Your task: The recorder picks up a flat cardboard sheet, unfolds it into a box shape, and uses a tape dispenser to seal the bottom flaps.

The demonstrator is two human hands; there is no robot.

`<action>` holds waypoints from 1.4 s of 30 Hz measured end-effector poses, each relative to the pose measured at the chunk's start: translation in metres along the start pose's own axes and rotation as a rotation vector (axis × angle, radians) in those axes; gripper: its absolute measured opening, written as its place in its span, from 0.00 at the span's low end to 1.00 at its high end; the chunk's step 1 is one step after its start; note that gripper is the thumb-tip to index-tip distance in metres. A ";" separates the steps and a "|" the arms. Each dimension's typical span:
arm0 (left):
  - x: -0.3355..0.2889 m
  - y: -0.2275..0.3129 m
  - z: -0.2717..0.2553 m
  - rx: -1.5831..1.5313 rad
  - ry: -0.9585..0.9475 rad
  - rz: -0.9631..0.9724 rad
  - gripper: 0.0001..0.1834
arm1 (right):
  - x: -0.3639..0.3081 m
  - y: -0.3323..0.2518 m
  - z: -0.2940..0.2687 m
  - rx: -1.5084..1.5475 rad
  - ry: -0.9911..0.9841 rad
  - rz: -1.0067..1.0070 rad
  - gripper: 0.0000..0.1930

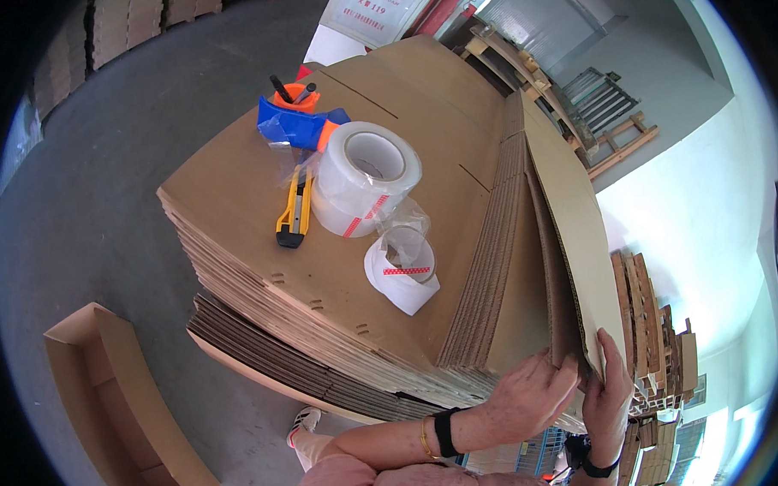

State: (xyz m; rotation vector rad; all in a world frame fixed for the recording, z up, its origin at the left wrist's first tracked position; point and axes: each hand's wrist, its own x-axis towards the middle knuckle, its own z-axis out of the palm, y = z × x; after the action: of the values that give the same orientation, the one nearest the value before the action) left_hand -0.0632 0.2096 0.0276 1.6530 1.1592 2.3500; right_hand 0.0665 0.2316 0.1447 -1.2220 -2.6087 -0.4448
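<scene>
A folded cardboard box sheet (582, 236) stands half raised at the right side of a tall stack of flat cardboard (321, 271). My left hand (536, 396) pinches its near corner with bent fingers. My right hand (610, 389) grips the same corner from the outer side, thumb and fingers round the edge. The fingertips between the two layers are partly hidden. Left of my hands, on top of the stack, lie a large roll of clear tape (329, 200), a smaller white tape roll (394, 287), a yellow utility knife (297, 208) and a blue tape dispenser (295, 128) with pens in its orange part.
An open, long cardboard box (136, 372) stands on the grey floor (122, 218) at the left. Darker flat cardboard (299, 353) lies low beside the stack. Wooden pallets (644, 320) lean at the right wall, and a wooden bench (533, 79) stands behind.
</scene>
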 end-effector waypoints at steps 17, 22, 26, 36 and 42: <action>-0.025 -0.035 0.030 0.487 -0.159 0.045 0.11 | 0.002 0.093 -0.046 0.061 0.273 0.168 0.15; -0.022 -0.034 0.031 0.480 -0.125 0.046 0.09 | -0.004 0.122 -0.054 0.039 0.401 0.125 0.13; -0.020 -0.036 0.030 0.475 -0.146 0.050 0.08 | -0.007 0.122 -0.064 -0.044 0.295 0.205 0.15; -0.020 -0.037 0.027 0.493 -0.160 0.042 0.08 | 0.007 0.122 -0.078 0.051 0.263 0.235 0.14; -0.019 -0.033 0.028 0.481 -0.134 0.067 0.07 | -0.023 0.079 -0.039 -0.021 0.120 0.023 0.16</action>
State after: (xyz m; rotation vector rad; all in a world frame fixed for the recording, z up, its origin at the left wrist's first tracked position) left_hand -0.0441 0.2401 -0.0032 1.9712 1.7664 2.0600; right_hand 0.1453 0.2488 0.1871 -1.1922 -2.4935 -0.5253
